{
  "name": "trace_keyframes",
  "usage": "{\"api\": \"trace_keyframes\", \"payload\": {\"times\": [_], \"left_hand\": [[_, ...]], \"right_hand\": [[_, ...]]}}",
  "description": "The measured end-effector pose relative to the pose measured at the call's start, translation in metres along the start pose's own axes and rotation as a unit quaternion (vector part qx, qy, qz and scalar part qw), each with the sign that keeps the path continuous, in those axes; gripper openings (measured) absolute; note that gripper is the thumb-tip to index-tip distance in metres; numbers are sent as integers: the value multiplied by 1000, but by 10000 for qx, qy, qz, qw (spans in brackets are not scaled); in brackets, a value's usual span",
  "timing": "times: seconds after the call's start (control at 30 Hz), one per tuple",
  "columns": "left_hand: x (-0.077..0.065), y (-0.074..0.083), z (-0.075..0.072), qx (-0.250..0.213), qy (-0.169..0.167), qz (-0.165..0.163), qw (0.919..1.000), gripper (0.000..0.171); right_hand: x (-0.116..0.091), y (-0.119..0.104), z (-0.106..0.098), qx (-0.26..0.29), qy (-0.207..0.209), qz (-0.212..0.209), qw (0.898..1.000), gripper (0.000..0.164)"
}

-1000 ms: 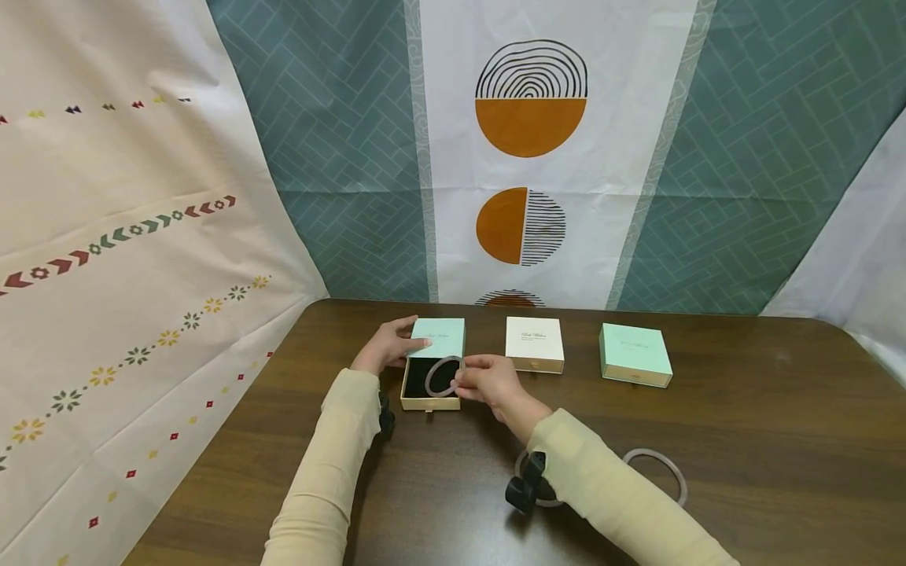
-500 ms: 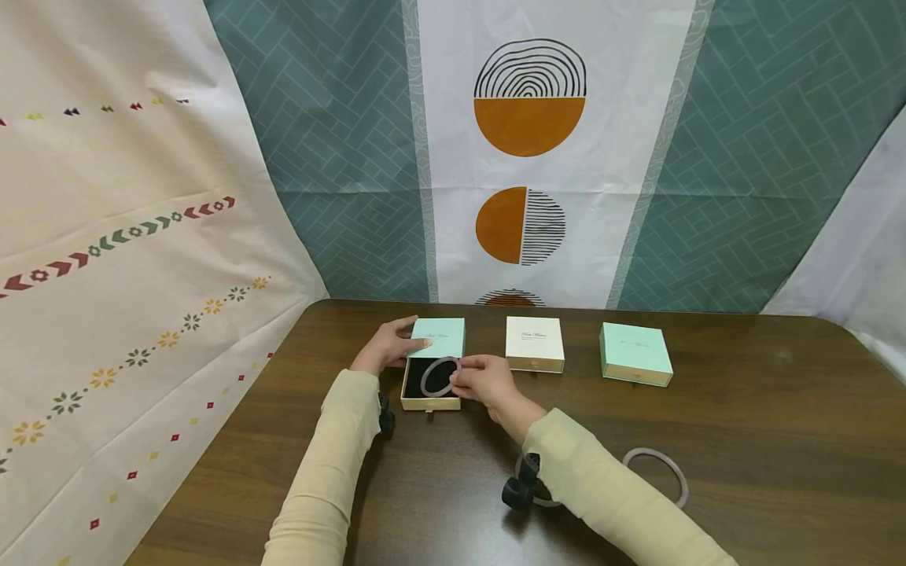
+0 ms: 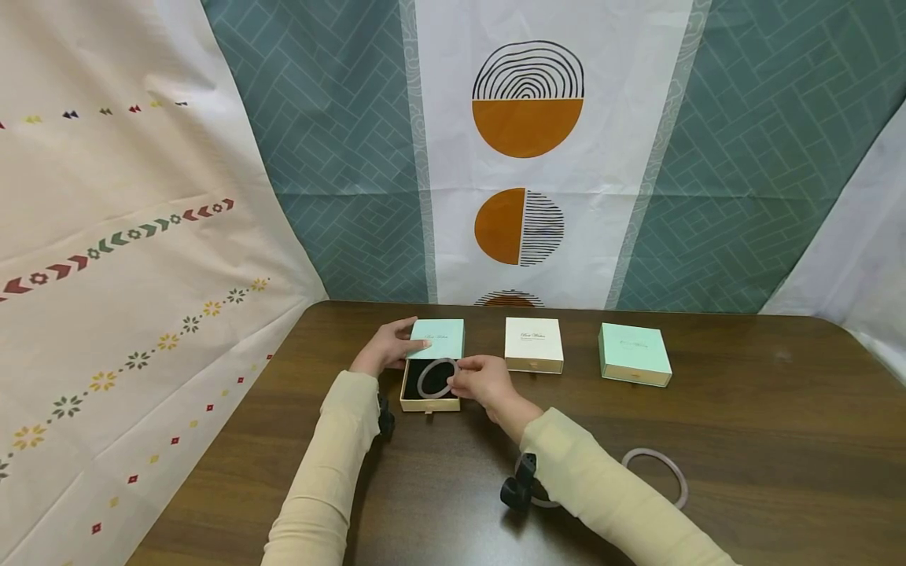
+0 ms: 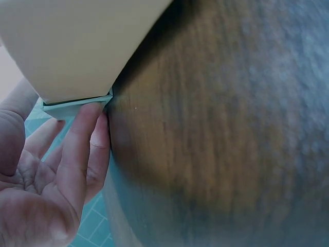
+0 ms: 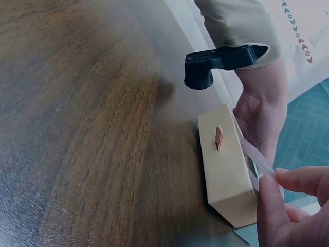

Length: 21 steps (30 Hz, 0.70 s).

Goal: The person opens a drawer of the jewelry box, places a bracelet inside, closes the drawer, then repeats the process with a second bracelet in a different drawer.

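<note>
At the left of the head view stands a mint-green gift box point(image 3: 439, 336), its cream drawer point(image 3: 430, 405) with black lining pulled out toward me. My left hand point(image 3: 385, 346) holds the box's sleeve, thumb on top; in the left wrist view its fingers point(image 4: 77, 159) lie along the sleeve's side. My right hand point(image 3: 488, 381) pinches a pale pinkish-grey bangle point(image 3: 422, 384) between thumb and fingers. In the head view the bangle overlaps the drawer's black lining. The right wrist view shows the bangle point(image 5: 255, 157) partly inside the drawer, tilted, behind its front with a small pull tab point(image 5: 219, 138).
Right of the open box stand a white gift box point(image 3: 533, 339) and another mint-green box point(image 3: 635, 351), both closed. A second bangle point(image 3: 683, 487) lies on the wooden table point(image 3: 778, 440). Another bangle point(image 3: 545, 503) is mostly hidden under the right forearm.
My right hand has shifted slightly left with the bangle, bringing it further over the drawer's lining. The left hand and the boxes have stayed in place.
</note>
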<state>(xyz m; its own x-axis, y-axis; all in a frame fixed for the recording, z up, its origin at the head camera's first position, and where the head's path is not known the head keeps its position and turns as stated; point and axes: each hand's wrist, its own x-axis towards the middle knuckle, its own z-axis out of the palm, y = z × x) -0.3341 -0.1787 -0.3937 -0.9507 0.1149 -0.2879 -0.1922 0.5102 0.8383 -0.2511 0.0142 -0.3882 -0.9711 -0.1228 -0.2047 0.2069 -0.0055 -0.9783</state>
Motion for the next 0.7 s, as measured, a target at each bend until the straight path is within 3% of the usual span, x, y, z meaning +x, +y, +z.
{"api": "trace_keyframes", "payload": {"times": [0.37,0.7], "left_hand": [[1,-1,0,71,27,42,10000,72],[1,-2,-1,46,18,59,10000,73]], "right_hand": [[2,1,1,-617,17,-37,9981,36],[2,-2,2,-540,27,28,9985,30]]}}
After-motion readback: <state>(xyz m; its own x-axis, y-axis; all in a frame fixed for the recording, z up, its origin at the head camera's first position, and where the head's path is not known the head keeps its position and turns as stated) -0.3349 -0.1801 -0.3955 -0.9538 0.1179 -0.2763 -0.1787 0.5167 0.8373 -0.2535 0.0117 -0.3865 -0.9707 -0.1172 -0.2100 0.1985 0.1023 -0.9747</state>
